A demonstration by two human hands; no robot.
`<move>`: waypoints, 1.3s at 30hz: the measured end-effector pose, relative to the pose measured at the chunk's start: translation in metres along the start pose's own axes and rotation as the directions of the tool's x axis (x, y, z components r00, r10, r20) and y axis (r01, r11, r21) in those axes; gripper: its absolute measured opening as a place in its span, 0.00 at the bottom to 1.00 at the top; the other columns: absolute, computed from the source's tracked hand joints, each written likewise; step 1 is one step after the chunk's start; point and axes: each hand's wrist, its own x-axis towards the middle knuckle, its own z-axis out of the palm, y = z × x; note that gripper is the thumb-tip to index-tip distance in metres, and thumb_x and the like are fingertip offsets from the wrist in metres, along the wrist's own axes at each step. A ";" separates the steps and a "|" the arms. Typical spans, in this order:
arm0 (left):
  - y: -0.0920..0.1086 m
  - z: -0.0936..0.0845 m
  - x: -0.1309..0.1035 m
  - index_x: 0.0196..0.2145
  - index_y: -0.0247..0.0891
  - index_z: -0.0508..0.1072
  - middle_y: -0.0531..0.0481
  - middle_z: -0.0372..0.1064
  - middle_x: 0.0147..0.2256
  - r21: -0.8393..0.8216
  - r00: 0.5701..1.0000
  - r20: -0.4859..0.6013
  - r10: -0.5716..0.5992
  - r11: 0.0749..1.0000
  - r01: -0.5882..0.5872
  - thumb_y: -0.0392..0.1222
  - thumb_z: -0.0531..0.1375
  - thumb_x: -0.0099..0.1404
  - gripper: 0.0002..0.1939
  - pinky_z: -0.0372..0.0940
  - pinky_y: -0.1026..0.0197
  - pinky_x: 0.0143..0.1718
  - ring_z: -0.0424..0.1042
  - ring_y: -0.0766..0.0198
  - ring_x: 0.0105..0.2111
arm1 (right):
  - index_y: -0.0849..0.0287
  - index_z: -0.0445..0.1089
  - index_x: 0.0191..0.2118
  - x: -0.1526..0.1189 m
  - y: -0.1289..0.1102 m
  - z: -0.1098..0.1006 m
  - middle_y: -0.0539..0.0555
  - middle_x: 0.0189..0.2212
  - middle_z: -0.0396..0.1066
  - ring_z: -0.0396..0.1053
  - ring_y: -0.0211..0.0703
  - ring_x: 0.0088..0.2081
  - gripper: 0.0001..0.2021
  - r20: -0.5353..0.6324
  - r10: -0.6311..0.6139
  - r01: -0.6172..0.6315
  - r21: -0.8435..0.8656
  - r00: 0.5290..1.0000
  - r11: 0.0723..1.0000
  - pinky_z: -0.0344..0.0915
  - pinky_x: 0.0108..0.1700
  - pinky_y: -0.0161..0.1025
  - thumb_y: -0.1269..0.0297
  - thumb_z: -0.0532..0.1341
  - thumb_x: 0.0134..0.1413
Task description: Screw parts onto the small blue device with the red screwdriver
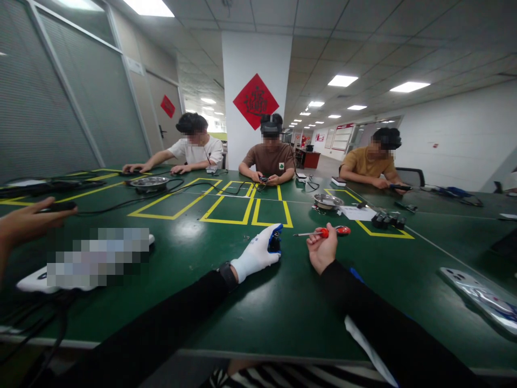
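Observation:
My left hand (256, 252) wears a white work glove with a blue palm. Its fingers are closed around a small black part (276, 242), mostly hidden by the glove. To its right, my bare right hand (322, 253) grips a screwdriver (343, 230) with a red handle. The metal shaft points left toward the black part, with a gap between the tip and the glove. A few tiny metal pieces (246, 237), perhaps screws, lie on the green table (189, 307) just beyond the left glove.
A metal bowl (328, 202), white paper (358, 213) and several black parts (388, 221) are ahead on the right. A phone (482, 299) lies far right. Another person's hand (24, 221) reaches in from the left above a white object (34, 281). Several people sit opposite.

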 end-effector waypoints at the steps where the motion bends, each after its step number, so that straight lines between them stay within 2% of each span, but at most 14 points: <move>1: 0.000 0.000 0.000 0.62 0.38 0.53 0.41 0.56 0.59 0.020 1.000 -0.018 0.001 1.000 -0.001 0.40 0.65 0.49 0.44 0.53 0.51 0.60 0.58 0.52 0.58 | 0.57 0.57 0.21 0.000 0.000 0.000 0.40 0.11 0.48 0.51 0.30 0.13 0.21 0.008 -0.007 0.007 -0.010 1.000 1.000 0.52 0.17 0.30 0.44 0.53 0.51; 4: -0.001 -0.001 0.001 0.63 0.38 0.51 0.40 0.53 0.61 0.056 0.997 -0.042 -0.060 0.997 0.062 0.43 0.68 0.46 0.50 0.51 0.48 0.61 0.54 0.49 0.60 | 0.57 0.57 0.21 0.001 -0.001 -0.001 0.40 0.11 0.48 0.52 0.30 0.13 0.21 0.019 -0.017 0.017 -0.022 1.000 1.000 0.52 0.17 0.31 0.44 0.53 0.51; 9: 0.001 -0.004 -0.001 0.63 0.43 0.51 0.44 0.65 0.53 0.027 0.993 0.022 -0.114 0.993 0.114 0.37 0.62 0.52 0.42 0.58 0.52 0.57 0.66 0.54 0.53 | 0.57 0.57 0.21 0.000 -0.001 -0.001 0.41 0.12 0.49 0.51 0.30 0.14 0.21 0.018 0.018 -0.018 0.003 1.000 1.000 0.52 0.18 0.31 0.44 0.54 0.50; 14: -0.004 -0.005 0.000 0.62 0.39 0.53 0.41 0.56 0.60 0.050 0.995 -0.048 -0.088 0.995 0.091 0.45 0.68 0.46 0.48 0.53 0.50 0.60 0.58 0.51 0.58 | 0.57 0.57 0.20 -0.003 -0.002 0.002 0.41 0.12 0.48 0.50 0.30 0.14 0.22 0.028 0.053 -0.054 0.027 0.998 0.998 0.50 0.17 0.30 0.44 0.54 0.52; 18: -0.011 -0.002 0.001 0.60 0.43 0.58 0.46 0.59 0.58 0.040 0.991 -0.050 -0.122 0.991 0.124 0.41 0.65 0.50 0.40 0.53 0.51 0.60 0.60 0.53 0.58 | 0.58 0.59 0.22 -0.006 -0.003 0.005 0.40 0.12 0.44 0.45 0.28 0.13 0.21 0.085 0.011 -0.009 -0.025 0.996 1.000 0.46 0.15 0.29 0.44 0.55 0.51; 20: -0.010 -0.002 0.000 0.61 0.44 0.57 0.46 0.59 0.58 0.022 0.993 -0.038 -0.113 0.993 0.114 0.40 0.65 0.51 0.40 0.54 0.52 0.60 0.60 0.54 0.58 | 0.59 0.62 0.24 -0.008 -0.003 0.007 0.39 0.13 0.43 0.43 0.27 0.13 0.19 0.095 -0.009 0.012 -0.039 0.995 0.999 0.44 0.14 0.29 0.46 0.57 0.50; 24: -0.001 -0.018 0.001 0.64 0.41 0.49 0.42 0.56 0.60 -0.017 0.999 -0.040 -0.033 0.999 0.033 0.47 0.68 0.46 0.51 0.56 0.51 0.59 0.59 0.51 0.58 | 0.61 0.68 0.30 -0.007 -0.003 0.006 0.38 0.13 0.45 0.42 0.26 0.12 0.12 0.095 0.002 -0.002 -0.005 0.995 1.000 0.45 0.14 0.29 0.55 0.61 0.50; 26: -0.001 -0.034 0.004 0.64 0.39 0.47 0.41 0.55 0.60 -0.023 0.994 -0.103 0.041 0.999 -0.044 0.50 0.65 0.51 0.49 0.55 0.51 0.59 0.59 0.51 0.58 | 0.60 0.69 0.32 -0.003 -0.003 0.004 0.38 0.14 0.47 0.44 0.25 0.13 0.10 0.083 0.008 -0.011 0.036 0.996 0.999 0.47 0.14 0.28 0.58 0.61 0.49; 28: -0.011 -0.051 0.007 0.64 0.38 0.49 0.43 0.55 0.61 -0.011 0.969 -0.231 0.088 0.996 -0.093 0.51 0.52 0.65 0.33 0.51 0.52 0.61 0.58 0.55 0.59 | 0.60 0.70 0.33 0.001 -0.001 0.002 0.39 0.14 0.50 0.46 0.25 0.13 0.09 0.048 0.012 -0.014 0.062 0.999 0.998 0.49 0.15 0.27 0.60 0.61 0.49; 29: -0.020 -0.058 0.009 0.64 0.39 0.50 0.44 0.55 0.60 0.011 0.949 -0.308 0.073 0.997 -0.073 0.50 0.47 0.67 0.30 0.50 0.53 0.62 0.57 0.57 0.59 | 0.60 0.70 0.34 0.002 0.000 0.001 0.39 0.15 0.51 0.48 0.25 0.14 0.08 0.016 0.011 -0.012 0.056 1.000 0.998 0.51 0.15 0.26 0.61 0.62 0.48; 31: -0.042 -0.065 0.012 0.63 0.39 0.53 0.45 0.57 0.60 0.088 0.917 -0.399 -0.032 0.993 0.073 0.50 0.44 0.69 0.28 0.47 0.52 0.63 0.54 0.57 0.61 | 0.60 0.71 0.33 0.004 0.004 -0.001 0.40 0.15 0.54 0.51 0.25 0.15 0.08 -0.058 0.009 -0.010 -0.021 0.998 1.000 0.52 0.15 0.25 0.64 0.64 0.45; 33: -0.065 -0.065 0.014 0.62 0.38 0.54 0.44 0.54 0.61 0.159 0.916 -0.362 -0.172 0.957 0.243 0.53 0.45 0.68 0.29 0.46 0.53 0.63 0.52 0.56 0.62 | 0.61 0.72 0.33 0.005 0.009 -0.002 0.41 0.15 0.56 0.53 0.25 0.15 0.09 -0.097 0.017 -0.030 -0.132 0.995 0.991 0.54 0.16 0.24 0.67 0.67 0.41; 35: -0.084 -0.061 0.015 0.61 0.34 0.55 0.40 0.54 0.61 0.231 0.911 -0.273 -0.311 0.898 0.375 0.55 0.46 0.67 0.31 0.48 0.52 0.62 0.52 0.54 0.62 | 0.61 0.74 0.35 0.004 0.014 -0.003 0.42 0.15 0.59 0.55 0.26 0.16 0.12 -0.063 0.060 -0.072 -0.217 0.996 0.973 0.57 0.16 0.24 0.69 0.68 0.39; 39: -0.100 -0.055 0.016 0.61 0.35 0.56 0.39 0.53 0.62 0.434 0.934 -0.133 -0.331 0.828 0.355 0.57 0.46 0.66 0.33 0.46 0.50 0.62 0.52 0.51 0.62 | 0.58 0.75 0.38 0.003 0.019 -0.005 0.44 0.17 0.64 0.60 0.27 0.18 0.15 0.051 0.134 -0.114 -0.291 0.990 0.950 0.61 0.19 0.24 0.71 0.68 0.38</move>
